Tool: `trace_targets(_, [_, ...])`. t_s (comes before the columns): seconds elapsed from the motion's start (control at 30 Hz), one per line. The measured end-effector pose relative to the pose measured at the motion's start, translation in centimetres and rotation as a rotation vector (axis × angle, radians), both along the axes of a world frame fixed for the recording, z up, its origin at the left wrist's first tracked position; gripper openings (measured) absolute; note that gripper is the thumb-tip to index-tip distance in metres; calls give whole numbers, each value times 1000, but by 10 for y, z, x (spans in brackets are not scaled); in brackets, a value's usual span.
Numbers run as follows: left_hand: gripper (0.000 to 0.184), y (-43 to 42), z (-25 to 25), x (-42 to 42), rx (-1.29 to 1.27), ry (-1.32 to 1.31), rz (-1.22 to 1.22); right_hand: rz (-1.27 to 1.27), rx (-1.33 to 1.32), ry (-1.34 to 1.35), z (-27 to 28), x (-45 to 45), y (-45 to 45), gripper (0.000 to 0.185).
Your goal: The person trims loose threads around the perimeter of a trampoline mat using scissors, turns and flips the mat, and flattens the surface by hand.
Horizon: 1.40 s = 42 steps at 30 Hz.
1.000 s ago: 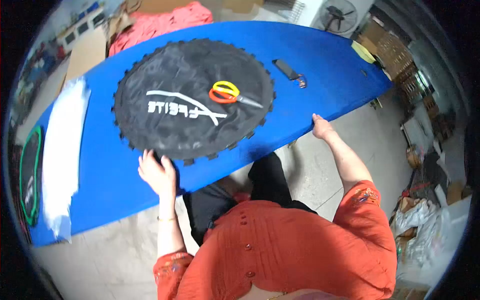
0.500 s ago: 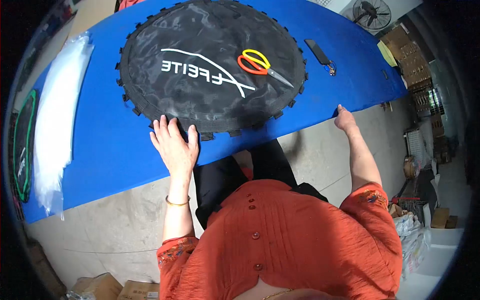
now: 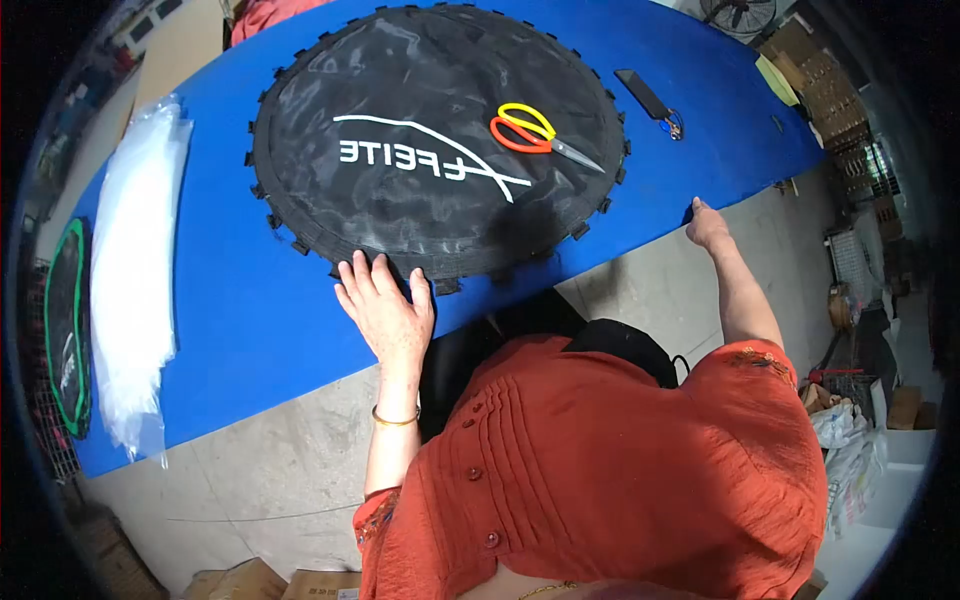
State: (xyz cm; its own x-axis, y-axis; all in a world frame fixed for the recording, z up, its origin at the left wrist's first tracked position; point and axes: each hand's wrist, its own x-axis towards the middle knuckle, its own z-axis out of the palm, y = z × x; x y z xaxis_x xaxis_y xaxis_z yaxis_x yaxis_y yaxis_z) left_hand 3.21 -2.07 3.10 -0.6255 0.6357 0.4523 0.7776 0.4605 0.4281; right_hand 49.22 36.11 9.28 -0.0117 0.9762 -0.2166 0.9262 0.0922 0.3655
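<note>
A round black mesh trampoline mat (image 3: 300,190) with white lettering and small loops around its rim lies on the blue-covered table (image 3: 250,370). My left hand (image 3: 390,315) rests with fingers spread on the mat's near rim. Scissors (image 3: 535,137) with one orange and one yellow handle lie on the mat, blades toward the right. Away to the right, my right hand (image 3: 709,226) is closed at the table's near edge, a digit showing on top. Its other fingers are mostly hidden.
Clear plastic bags (image 3: 140,270) are stacked on the left of the table, beside a green-rimmed black mat (image 3: 68,330). A dark phone-like object (image 3: 642,95) with a keyring (image 3: 672,125) lies at the right. Cardboard boxes (image 3: 240,582) stand on the floor, and a fan (image 3: 738,14) is behind the table.
My view has turned, so the table and mat sit slightly further right. My body leans more to the right. Both hands keep about the same places on the mat and table edge.
</note>
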Motion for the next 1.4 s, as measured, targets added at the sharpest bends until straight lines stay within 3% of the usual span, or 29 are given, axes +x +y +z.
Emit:
trace_targets(0.2, [53,0,1,-1,13,-19,-8,70,80,86,-14,17,-4,75])
trace_targets(0.3, [51,0,-3,0,8,-3,1,236,305,159,-51,52,9,64])
trace_targets(0.33, [51,0,-3,0,1,6,6,196,242,166,-37,45,4,58])
trace_targets(0.4, [50,0,-7,-1,-15,29,12,110,117,182,32,-15,-34,46])
trace_targets(0.47, [49,2,-8,-1,-17,50,14,186,219,259,42,-42,-33,33])
trace_targets(0.53, [48,3,-10,-2,-17,63,6,375,390,559,39,-70,-37,34])
trace_targets(0.6, [46,5,-9,-1,-20,79,2,527,337,757,44,-107,-46,36])
trace_targets(0.77, [44,7,-12,1,-50,126,17,826,305,1004,2,-179,-38,40])
trace_targets(0.97, [41,11,-14,14,-123,70,138,949,360,896,-35,-207,-24,41])
trace_targets(1.07, [36,24,-1,41,-98,148,46,944,413,976,-43,-210,-17,33])
trace_targets(1.23, [49,59,16,86,-80,69,-214,889,428,1083,-50,-211,-12,26])
trace_targets(1.4, [53,77,7,95,-200,74,-261,858,397,1100,-47,-211,-14,26])
